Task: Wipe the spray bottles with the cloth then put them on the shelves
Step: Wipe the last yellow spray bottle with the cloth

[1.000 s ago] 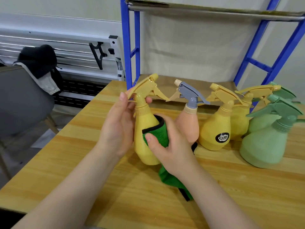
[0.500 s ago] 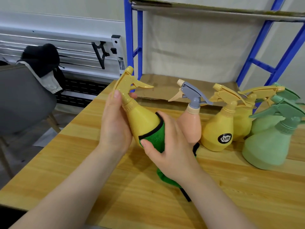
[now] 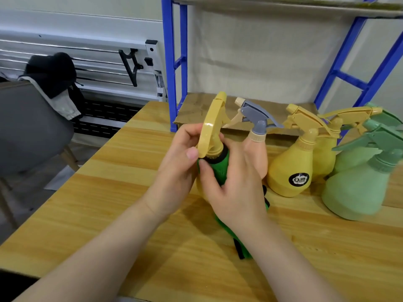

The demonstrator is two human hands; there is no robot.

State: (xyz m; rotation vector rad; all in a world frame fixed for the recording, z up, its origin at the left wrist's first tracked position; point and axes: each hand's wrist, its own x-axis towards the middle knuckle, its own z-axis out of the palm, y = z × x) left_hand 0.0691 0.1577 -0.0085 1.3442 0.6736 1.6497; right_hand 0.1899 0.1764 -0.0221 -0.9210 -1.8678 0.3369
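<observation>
My left hand (image 3: pixel 174 171) grips a yellow spray bottle (image 3: pixel 212 125) by its neck and trigger head, above the wooden table (image 3: pixel 98 192). My right hand (image 3: pixel 235 184) presses a green cloth (image 3: pixel 220 168) around the bottle's shoulder; the cloth's tail hangs down to the table. The bottle's body is mostly hidden behind both hands. To the right stand a peach bottle with a grey head (image 3: pixel 257 118), two yellow bottles (image 3: pixel 292 171) and two pale green bottles (image 3: pixel 359 188).
A blue metal shelf frame (image 3: pixel 174 62) stands behind the table, with a cardboard-lined shelf (image 3: pixel 272 105) at table height and another shelf above. A grey chair (image 3: pixel 28 127) with dark clothing draped on it is at the left.
The yellow bottle has turned upright, its trigger head now edge-on to me. My right hand with the cloth has slid up from the bottle's belly to its neck.
</observation>
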